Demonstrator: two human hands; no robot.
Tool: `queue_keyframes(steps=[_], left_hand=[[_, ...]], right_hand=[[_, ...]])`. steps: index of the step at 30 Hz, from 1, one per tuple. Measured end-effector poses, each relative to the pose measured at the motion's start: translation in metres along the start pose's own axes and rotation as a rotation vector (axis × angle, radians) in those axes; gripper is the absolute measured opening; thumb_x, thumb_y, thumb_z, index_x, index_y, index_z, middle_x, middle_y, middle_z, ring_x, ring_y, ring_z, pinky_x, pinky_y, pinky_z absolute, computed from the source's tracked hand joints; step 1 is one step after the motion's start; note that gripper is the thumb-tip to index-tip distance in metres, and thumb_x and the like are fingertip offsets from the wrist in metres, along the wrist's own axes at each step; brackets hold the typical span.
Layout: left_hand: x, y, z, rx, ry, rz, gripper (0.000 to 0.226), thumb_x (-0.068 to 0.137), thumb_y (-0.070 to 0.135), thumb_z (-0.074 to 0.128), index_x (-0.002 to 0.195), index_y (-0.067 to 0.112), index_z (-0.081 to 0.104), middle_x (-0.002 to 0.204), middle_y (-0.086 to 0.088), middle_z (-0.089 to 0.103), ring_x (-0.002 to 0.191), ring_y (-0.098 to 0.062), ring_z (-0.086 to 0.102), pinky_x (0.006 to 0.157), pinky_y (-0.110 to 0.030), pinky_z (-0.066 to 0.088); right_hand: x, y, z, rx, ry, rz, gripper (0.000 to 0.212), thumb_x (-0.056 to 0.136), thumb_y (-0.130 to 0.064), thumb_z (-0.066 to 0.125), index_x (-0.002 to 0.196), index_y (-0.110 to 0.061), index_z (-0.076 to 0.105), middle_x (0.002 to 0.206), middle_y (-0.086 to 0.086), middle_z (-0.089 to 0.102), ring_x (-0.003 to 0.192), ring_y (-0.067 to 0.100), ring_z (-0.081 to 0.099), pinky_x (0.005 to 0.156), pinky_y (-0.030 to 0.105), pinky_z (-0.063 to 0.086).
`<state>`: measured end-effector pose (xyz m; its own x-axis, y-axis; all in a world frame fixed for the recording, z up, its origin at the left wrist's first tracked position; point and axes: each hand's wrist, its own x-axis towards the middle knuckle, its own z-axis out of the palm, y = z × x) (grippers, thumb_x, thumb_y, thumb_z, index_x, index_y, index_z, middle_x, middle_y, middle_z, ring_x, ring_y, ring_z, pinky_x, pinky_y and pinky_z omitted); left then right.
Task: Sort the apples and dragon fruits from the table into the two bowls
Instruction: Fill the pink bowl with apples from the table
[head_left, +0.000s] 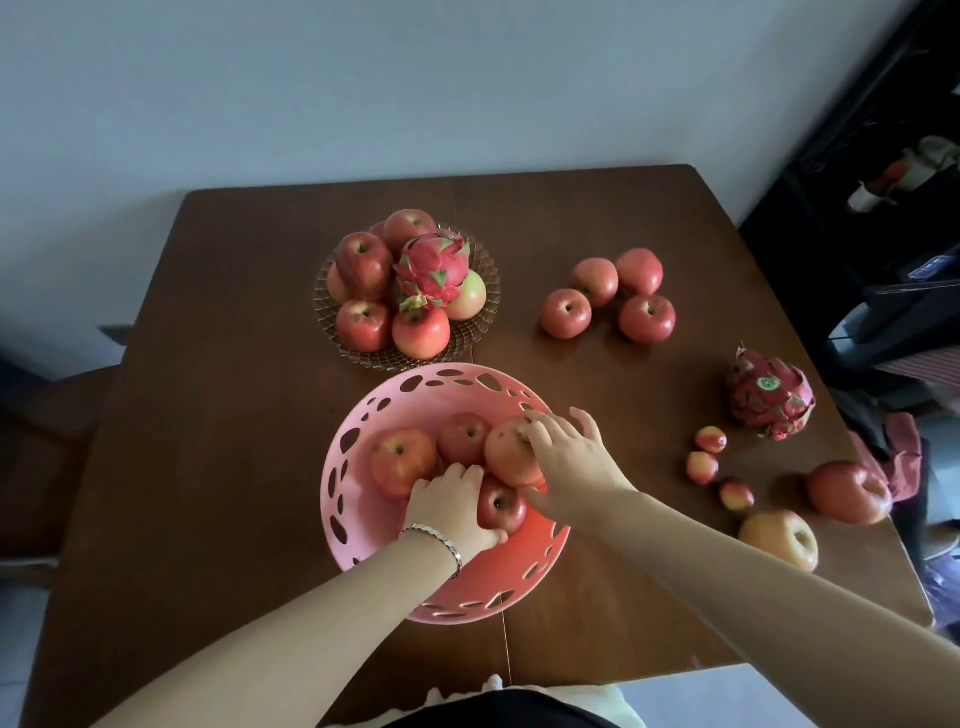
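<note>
A pink perforated bowl (363, 415) sits near the table's front and holds several apples. My left hand (449, 506) is inside it, fingers wrapped around a dark red apple (501, 506). My right hand (569, 460) rests over a larger pale red apple (511, 449) at the bowl's right side. Behind it, a glass bowl (480, 325) holds several apples and a dragon fruit (434, 267). Loose on the table are three apples (605, 299) at the back right, a dragon fruit (769, 395) and two apples (810, 514) near the right edge.
Three small reddish fruits (714, 467) lie between the pink bowl and the right edge. The brown table (234, 364) stands against a pale wall. Dark furniture and clutter (893, 208) stand to the right; a seat (57, 405) is at the left.
</note>
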<state>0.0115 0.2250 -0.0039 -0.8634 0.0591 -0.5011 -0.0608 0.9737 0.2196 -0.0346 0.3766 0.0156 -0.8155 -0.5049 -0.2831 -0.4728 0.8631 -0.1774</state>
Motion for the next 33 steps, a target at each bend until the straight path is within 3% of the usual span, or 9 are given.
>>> queue_keyframes(steps=[2, 5, 9, 14, 19, 21, 25, 29, 33], left_hand=[[0.000, -0.001, 0.000, -0.014, 0.003, -0.007, 0.065, 0.073, 0.051, 0.065, 0.126, 0.022, 0.042, 0.126, 0.000, 0.049, 0.116, -0.021, 0.053, 0.098, -0.035, 0.036], [-0.001, 0.000, 0.000, -0.026, 0.004, -0.015, 0.065, 0.072, 0.051, 0.065, 0.125, 0.023, 0.042, 0.126, 0.002, 0.049, 0.117, -0.020, 0.053, 0.098, -0.035, 0.035], [-0.005, 0.008, -0.009, 0.041, 0.002, -0.028, 0.052, 0.080, 0.043, 0.058, 0.123, 0.019, 0.042, 0.126, -0.001, 0.048, 0.118, -0.022, 0.051, 0.098, -0.036, 0.036], [-0.010, 0.024, -0.049, -0.118, 0.214, 0.058, 0.029, 0.086, 0.023, 0.051, 0.114, 0.018, 0.048, 0.118, -0.004, 0.049, 0.106, -0.026, 0.056, 0.086, -0.035, 0.043], [-0.014, 0.055, -0.070, -0.174, 0.246, 0.220, 0.015, 0.089, 0.024, 0.047, 0.101, 0.019, 0.055, 0.105, 0.003, 0.054, 0.097, -0.021, 0.057, 0.076, -0.032, 0.045], [-0.016, 0.066, -0.070, -0.175, 0.256, 0.276, 0.013, 0.090, 0.025, 0.047, 0.098, 0.020, 0.056, 0.103, 0.004, 0.056, 0.097, -0.019, 0.058, 0.077, -0.032, 0.046], [-0.019, 0.078, -0.064, -0.123, 0.262, 0.372, 0.016, 0.090, 0.024, 0.045, 0.100, 0.022, 0.058, 0.102, 0.005, 0.059, 0.103, -0.016, 0.053, 0.088, -0.028, 0.040], [-0.021, 0.086, -0.058, -0.082, 0.224, 0.411, 0.017, 0.090, 0.025, 0.046, 0.102, 0.025, 0.058, 0.072, 0.013, 0.045, 0.100, -0.012, 0.051, 0.101, -0.026, 0.032], [-0.023, 0.099, -0.059, -0.113, 0.113, 0.468, 0.029, 0.087, 0.032, 0.054, 0.116, 0.031, 0.052, 0.098, 0.017, 0.049, 0.080, -0.002, 0.051, 0.089, -0.019, 0.041]], right_hand=[[-0.002, -0.007, 0.004, 0.008, 0.008, 0.036, 0.062, 0.078, -0.026, 0.064, 0.133, -0.008, 0.041, 0.150, 0.009, 0.033, 0.140, 0.022, 0.030, 0.117, 0.047, 0.008], [-0.002, -0.018, 0.003, -0.081, 0.045, 0.144, 0.062, 0.055, -0.026, 0.083, 0.110, -0.005, 0.060, 0.134, 0.012, 0.056, 0.130, 0.026, 0.048, 0.108, 0.052, 0.032], [-0.005, -0.017, -0.008, 0.130, 0.043, 0.113, 0.053, 0.088, -0.022, 0.055, 0.136, -0.011, 0.037, 0.151, 0.005, 0.032, 0.146, 0.020, 0.012, 0.116, 0.038, 0.011], [-0.041, 0.040, -0.033, 0.286, 0.332, 0.363, 0.040, 0.089, -0.029, 0.055, 0.127, -0.018, 0.050, 0.134, 0.001, 0.051, 0.130, 0.019, 0.041, 0.108, 0.033, 0.029], [-0.090, 0.112, -0.004, 0.151, -0.099, 0.936, 0.066, 0.082, -0.042, 0.061, 0.138, -0.023, 0.032, 0.144, 0.013, 0.027, 0.128, 0.035, 0.033, 0.102, 0.044, 0.035], [-0.101, 0.124, 0.012, 0.168, -0.222, 1.042, 0.071, 0.080, -0.042, 0.064, 0.139, -0.025, 0.029, 0.143, 0.012, 0.025, 0.127, 0.036, 0.034, 0.099, 0.045, 0.038], [-0.109, 0.132, 0.033, 0.223, -0.261, 1.090, 0.067, 0.080, -0.026, 0.066, 0.138, -0.024, 0.033, 0.135, 0.009, 0.030, 0.121, 0.036, 0.038, 0.094, 0.046, 0.046], [-0.115, 0.140, 0.028, 0.283, -0.242, 1.102, 0.063, 0.076, -0.030, 0.067, 0.133, -0.024, 0.042, 0.130, 0.008, 0.038, 0.114, 0.037, 0.048, 0.084, 0.040, 0.050], [-0.108, 0.128, -0.004, 0.419, -0.087, 1.009, 0.061, 0.053, -0.051, 0.057, 0.108, -0.026, 0.054, 0.110, 0.002, 0.051, 0.094, 0.023, 0.056, 0.069, 0.034, 0.051]])
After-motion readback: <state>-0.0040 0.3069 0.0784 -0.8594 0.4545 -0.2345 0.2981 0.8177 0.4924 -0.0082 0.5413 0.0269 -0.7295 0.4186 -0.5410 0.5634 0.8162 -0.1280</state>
